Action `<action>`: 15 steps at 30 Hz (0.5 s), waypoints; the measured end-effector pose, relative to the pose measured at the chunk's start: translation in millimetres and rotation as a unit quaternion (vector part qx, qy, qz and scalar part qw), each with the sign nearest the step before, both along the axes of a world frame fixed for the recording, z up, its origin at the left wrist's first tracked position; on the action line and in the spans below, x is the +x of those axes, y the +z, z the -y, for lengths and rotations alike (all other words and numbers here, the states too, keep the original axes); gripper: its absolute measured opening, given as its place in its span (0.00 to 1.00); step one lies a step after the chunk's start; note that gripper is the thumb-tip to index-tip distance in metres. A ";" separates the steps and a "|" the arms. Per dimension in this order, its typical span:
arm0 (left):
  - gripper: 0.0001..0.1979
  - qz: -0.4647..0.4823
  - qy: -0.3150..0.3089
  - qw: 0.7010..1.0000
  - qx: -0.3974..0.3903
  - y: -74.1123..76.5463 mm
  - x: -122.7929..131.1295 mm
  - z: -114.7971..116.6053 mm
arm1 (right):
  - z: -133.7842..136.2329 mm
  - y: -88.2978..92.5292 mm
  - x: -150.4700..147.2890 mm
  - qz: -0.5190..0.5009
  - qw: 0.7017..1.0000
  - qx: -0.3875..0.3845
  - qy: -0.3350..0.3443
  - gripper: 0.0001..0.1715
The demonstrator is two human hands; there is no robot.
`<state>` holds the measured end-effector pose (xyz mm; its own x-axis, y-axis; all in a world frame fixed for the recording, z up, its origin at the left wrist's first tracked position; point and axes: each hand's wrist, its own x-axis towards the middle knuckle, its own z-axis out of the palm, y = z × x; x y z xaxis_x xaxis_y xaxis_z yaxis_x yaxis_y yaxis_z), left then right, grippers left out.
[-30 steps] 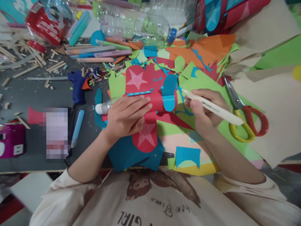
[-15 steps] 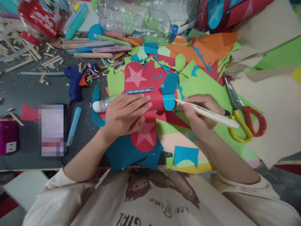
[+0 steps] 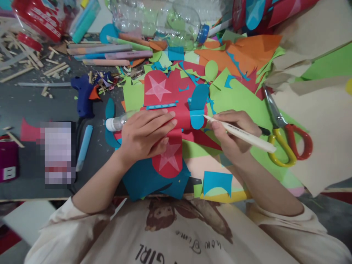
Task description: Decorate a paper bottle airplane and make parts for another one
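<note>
A red paper cut-out (image 3: pixel 176 91) with pale stars lies in the middle of the table, on blue and green sheets. My left hand (image 3: pixel 145 134) lies flat on it, fingers stretched out and pressing it down. A thin blue strip (image 3: pixel 161 106) sits just beyond the fingertips. My right hand (image 3: pixel 233 134) is closed round a white pen (image 3: pixel 242 134). The pen's tip touches a blue paper piece (image 3: pixel 198 108) stuck on the cut-out's right side.
Scissors (image 3: pixel 286 132) with red and yellow handles lie right of my right hand. A glue bottle (image 3: pixel 119 122) and a blue glue gun (image 3: pixel 82 95) are to the left. Pastel markers (image 3: pixel 110 57), a clear plastic bottle (image 3: pixel 165 22), wooden sticks and paper scraps crowd the back.
My right hand swung the pen round and brought its tip left onto the blue piece. The left hand has stayed pressed on the red cut-out.
</note>
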<state>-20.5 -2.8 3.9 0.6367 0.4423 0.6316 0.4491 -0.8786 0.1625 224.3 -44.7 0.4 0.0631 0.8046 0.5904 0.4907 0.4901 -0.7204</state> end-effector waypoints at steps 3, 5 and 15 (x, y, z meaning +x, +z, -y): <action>0.14 0.012 -0.010 1.000 -0.007 -0.2 0.1 0.0 | 0.1 0.1 0.0 0.007 1.000 0.002 0.000 0.06; 0.14 0.019 -0.016 1.000 -0.015 -0.4 0.2 0.0 | 0.9 0.5 0.1 0.020 1.000 -0.002 0.004 0.05; 0.13 0.015 -0.008 1.000 0.002 -0.2 2.0 -0.3 | 4.8 2.3 -8.0 0.026 0.999 0.015 0.032 0.07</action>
<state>-18.5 -2.4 3.7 0.6244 0.4296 0.6523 0.4291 -0.8865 0.1730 216.3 -49.6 2.8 -0.0194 0.7876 0.6159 0.4945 0.5430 -0.6787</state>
